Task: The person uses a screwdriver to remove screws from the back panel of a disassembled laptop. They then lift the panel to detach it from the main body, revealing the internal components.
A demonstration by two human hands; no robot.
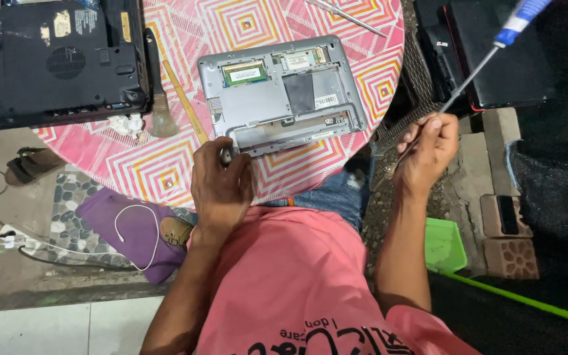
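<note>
Meanwhile the left hand [220,181] is curling shut at the near-left corner of the opened grey laptop base [281,92], pinching something small (too hidden to name). The right hand [428,150] is clamping a screwdriver [488,56], whose long axis is slanting up-right, off the round patterned table [159,164]. The base is lying up-left of it, nearer the left hand.

left hand [220,184] – grip curled shut | right hand [428,152] – fist closed, raised
</note>
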